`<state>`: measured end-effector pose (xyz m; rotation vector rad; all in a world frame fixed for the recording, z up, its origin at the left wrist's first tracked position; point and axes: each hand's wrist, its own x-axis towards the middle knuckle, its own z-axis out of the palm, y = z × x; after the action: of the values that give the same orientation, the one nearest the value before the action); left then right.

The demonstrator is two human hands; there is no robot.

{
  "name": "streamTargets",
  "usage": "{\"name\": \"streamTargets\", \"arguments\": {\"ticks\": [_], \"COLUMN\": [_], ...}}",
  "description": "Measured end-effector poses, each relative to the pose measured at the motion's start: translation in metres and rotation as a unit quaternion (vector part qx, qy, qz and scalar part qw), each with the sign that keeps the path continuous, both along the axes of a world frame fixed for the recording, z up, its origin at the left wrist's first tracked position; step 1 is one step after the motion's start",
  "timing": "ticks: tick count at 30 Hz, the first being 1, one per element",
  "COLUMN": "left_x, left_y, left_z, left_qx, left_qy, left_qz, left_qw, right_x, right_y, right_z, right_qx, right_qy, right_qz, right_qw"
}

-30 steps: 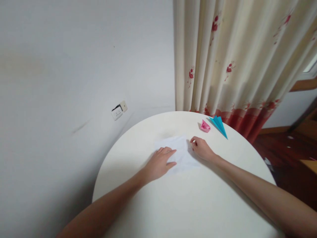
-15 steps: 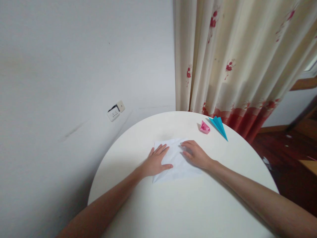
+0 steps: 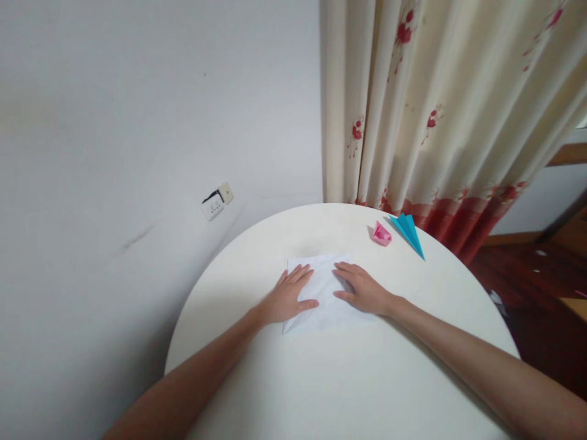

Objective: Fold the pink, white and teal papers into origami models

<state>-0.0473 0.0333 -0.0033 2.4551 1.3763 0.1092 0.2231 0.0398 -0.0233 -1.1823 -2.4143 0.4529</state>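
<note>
A white sheet of paper (image 3: 326, 292) lies flat on the round white table (image 3: 348, 379). My left hand (image 3: 288, 297) rests palm down on the sheet's left part, fingers spread. On the right part, my right hand (image 3: 362, 288) lies flat too, its fingers pointing left toward the other hand. Both hands press on the paper and neither grips it. At the table's far edge sit a small pink folded paper piece (image 3: 381, 234) and a blue paper plane (image 3: 409, 232), well beyond my right hand.
A white wall (image 3: 137, 122) with a socket (image 3: 216, 202) stands to the left of the table. A cream curtain (image 3: 440, 104) with red flowers hangs behind it. Dark wooden floor (image 3: 527, 275) shows at the right.
My right hand left the sheet's far right corner, opened and laid itself flat on the paper. The sheet now lies flatter and squarer. My left hand shifted slightly left.
</note>
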Motion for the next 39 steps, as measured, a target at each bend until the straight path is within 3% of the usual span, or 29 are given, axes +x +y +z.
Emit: {"name": "streamTargets", "arguments": {"ticks": [14, 21, 26, 31, 35, 39], "left_x": [-0.002, -0.002, -0.006, -0.005, -0.001, 0.001], "left_y": [0.004, 0.0, 0.007, 0.008, 0.006, 0.006], "left_z": [0.0, 0.001, 0.001, 0.006, 0.009, 0.011], "left_qx": [0.008, 0.077, 0.095, 0.071, 0.046, 0.047], "left_qy": [-0.009, -0.015, -0.067, -0.165, -0.245, -0.275], "left_qz": [-0.005, -0.004, -0.033, -0.012, 0.011, 0.033], "left_qw": [1.0, 0.997, 0.993, 0.984, 0.968, 0.96], "right_x": [-0.003, -0.005, -0.005, 0.001, 0.007, 0.015], "right_y": [-0.003, -0.009, -0.007, -0.003, -0.004, -0.002], "right_z": [0.008, 0.017, 0.014, 0.012, 0.02, 0.027], "right_qx": [0.01, 0.035, 0.049, 0.027, 0.004, 0.012], "right_qy": [-0.03, -0.033, -0.004, 0.087, 0.141, 0.17], "right_qz": [-0.011, -0.021, -0.025, -0.029, 0.016, -0.005], "right_qw": [0.999, 0.999, 0.998, 0.995, 0.99, 0.985]}}
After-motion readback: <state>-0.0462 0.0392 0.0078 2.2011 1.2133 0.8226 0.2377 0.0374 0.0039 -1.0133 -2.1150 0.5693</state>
